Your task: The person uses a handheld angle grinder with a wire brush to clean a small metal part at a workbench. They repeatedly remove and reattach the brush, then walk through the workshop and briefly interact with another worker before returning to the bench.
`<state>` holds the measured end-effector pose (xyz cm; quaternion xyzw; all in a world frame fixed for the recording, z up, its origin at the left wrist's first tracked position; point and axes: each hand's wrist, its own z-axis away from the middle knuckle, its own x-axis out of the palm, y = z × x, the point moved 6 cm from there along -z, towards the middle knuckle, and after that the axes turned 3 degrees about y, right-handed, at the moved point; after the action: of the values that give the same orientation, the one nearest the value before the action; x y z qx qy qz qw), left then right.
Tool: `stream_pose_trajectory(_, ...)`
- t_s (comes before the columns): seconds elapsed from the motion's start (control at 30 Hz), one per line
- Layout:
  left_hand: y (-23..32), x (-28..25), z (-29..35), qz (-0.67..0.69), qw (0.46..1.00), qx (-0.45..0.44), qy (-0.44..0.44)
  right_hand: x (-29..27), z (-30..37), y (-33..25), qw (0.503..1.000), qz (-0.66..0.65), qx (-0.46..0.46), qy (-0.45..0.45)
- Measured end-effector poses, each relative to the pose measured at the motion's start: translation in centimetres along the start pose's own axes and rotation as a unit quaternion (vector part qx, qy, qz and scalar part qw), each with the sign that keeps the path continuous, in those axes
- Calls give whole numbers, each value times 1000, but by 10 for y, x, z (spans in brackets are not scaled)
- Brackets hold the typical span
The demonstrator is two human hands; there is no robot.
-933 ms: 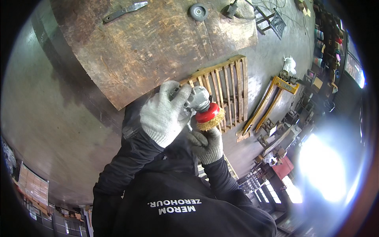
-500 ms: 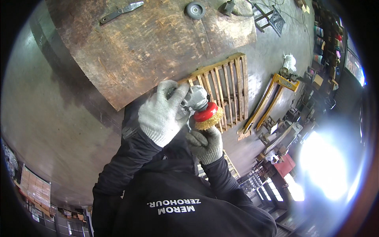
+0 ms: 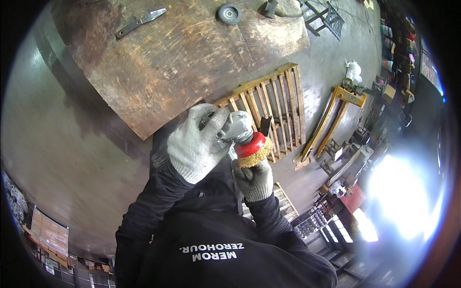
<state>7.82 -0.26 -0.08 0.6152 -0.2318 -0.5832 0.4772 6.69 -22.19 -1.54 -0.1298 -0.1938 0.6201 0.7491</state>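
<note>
Both my hands wear whitish knitted gloves. My left hand (image 3: 194, 144) is wrapped round the body of an angle grinder (image 3: 236, 127) with a grey metal head, held in front of my chest. On its spindle sits a cup brush with a red cup (image 3: 251, 145) and brassy wire bristles (image 3: 257, 157). My right hand (image 3: 257, 181) is right below the bristles, its fingers curled and partly hidden behind the brush. What those fingers grip I cannot make out. A dark flat piece (image 3: 265, 126) sticks up beside the red cup; whether the right hand holds it is hidden.
Ahead lies a worn brown board tabletop (image 3: 158, 72) bearing a putty knife (image 3: 140, 24) and a small wheel (image 3: 229, 14). A wooden pallet (image 3: 276, 110) is beyond my hands, with a yellow pallet jack (image 3: 333, 120) farther right. A dark step stool (image 3: 331, 21) stands at the far right.
The grinder and brush have shifted slightly down and right in view. A dark flat piece now shows beside the red cup. The right hand's fingers have moved farther behind the brush.
</note>
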Motion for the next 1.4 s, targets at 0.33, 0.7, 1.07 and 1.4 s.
stream_pose_trajectory(0.33,2,6,-2,20,1000,-17,-4,19,4,-18,996,-87,-11,-17)
stream_pose_trajectory(0.7,11,4,-3,10,1000,7,-4,7,-2,-35,977,27,-207,32)
stream_pose_trajectory(1.07,19,12,-5,-31,999,-8,-33,-1,2,-31,989,-6,-140,50)
stream_pose_trajectory(1.4,3,25,-8,-9,996,-72,-51,-10,-5,-28,988,4,-102,116)
